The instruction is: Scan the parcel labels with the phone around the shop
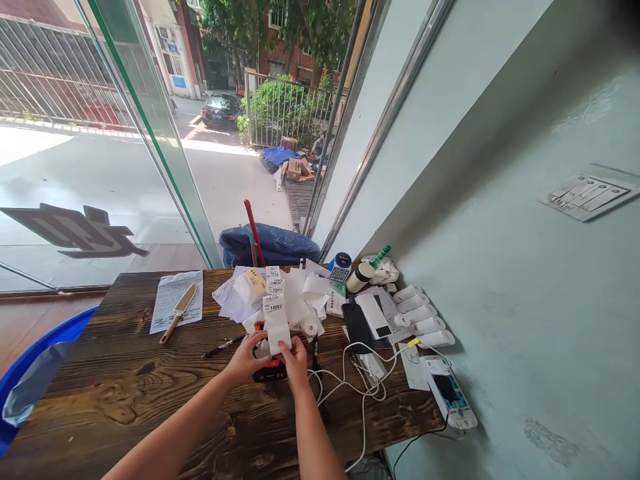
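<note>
A white paper label strip [277,331], printed with numbers such as 1002 at its far end, runs up the desk between my hands. My right hand [294,360] pinches its near end. My left hand [246,358] curls at the strip's left side, thumb and fingers closed around something whitish that I cannot make out. Under both hands sits a small black and orange device [270,372], which looks like a label printer and is partly covered by the strip and fingers. A black pen [220,348] lies left of my left hand.
On the dark wooden desk [125,393], a knife [179,312] rests on a printed sheet [163,303]. To the right are a black phone [358,327], a tangled white cable [343,381], several white rolls [417,311] and a card terminal [447,393] by the wall.
</note>
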The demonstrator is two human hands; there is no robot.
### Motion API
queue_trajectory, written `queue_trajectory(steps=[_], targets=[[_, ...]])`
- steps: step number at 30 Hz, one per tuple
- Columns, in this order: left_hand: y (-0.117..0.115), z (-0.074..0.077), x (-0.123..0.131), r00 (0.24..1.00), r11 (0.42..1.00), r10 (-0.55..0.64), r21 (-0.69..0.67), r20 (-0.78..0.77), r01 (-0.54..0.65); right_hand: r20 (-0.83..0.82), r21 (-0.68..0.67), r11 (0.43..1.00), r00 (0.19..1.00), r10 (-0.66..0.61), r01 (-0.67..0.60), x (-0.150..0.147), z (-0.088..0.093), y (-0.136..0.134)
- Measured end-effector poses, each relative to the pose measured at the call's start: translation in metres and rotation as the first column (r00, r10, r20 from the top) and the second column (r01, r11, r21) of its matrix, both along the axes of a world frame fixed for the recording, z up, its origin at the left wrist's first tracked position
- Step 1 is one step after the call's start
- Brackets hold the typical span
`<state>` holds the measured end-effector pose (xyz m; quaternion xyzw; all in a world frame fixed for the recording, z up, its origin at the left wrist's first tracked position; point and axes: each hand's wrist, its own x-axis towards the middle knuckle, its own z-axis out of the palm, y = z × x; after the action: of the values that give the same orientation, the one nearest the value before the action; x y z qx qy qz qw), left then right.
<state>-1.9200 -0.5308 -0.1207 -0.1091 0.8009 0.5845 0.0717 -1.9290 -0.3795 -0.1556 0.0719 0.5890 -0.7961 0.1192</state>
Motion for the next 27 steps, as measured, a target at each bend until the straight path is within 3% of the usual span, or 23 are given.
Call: queue_trajectory(steps=[4, 9, 15, 18, 21, 24, 27], targets=[[0.009, -0.005, 0.004, 0.997, 0.990, -0.061, -0.128, 0.045, 0.066, 0.065, -0.035, 0.996, 0.995, -0.080, 0.082, -0.002, -0.009, 0.000], [0.003, -0.008, 0.005, 0.994, 0.957, -0.043, -0.282, 0.100, 0.070, 0.150, -0.088, 0.981, 0.976, -0.159, 0.173, -0.007, -0.013, 0.013], [-0.001, 0.012, 0.016, 1.000, 0.932, 0.018, -0.362, 0.009, -0.014, 0.226, -0.228, 0.964, 0.971, -0.082, 0.134, -0.002, 0.015, 0.020], [0.013, 0.027, 0.028, 0.995, 0.965, -0.031, -0.262, -0.091, 0.006, 0.209, -0.270, 0.958, 0.977, -0.039, 0.095, 0.008, 0.032, 0.013], [0.024, 0.038, 0.036, 0.985, 1.000, -0.020, -0.014, -0.169, 0.018, 0.181, -0.276, 0.960, 0.983, 0.009, 0.042, 0.020, 0.043, 0.002], [0.023, 0.041, 0.032, 0.999, 0.975, 0.023, 0.221, -0.035, -0.014, 0.149, -0.227, 0.973, 0.986, 0.074, -0.039, 0.029, 0.050, -0.006], [0.012, 0.039, 0.023, 0.993, 0.952, 0.076, 0.291, 0.095, -0.101, 0.089, -0.134, 0.981, 0.984, 0.155, -0.142, 0.036, 0.055, -0.012]])
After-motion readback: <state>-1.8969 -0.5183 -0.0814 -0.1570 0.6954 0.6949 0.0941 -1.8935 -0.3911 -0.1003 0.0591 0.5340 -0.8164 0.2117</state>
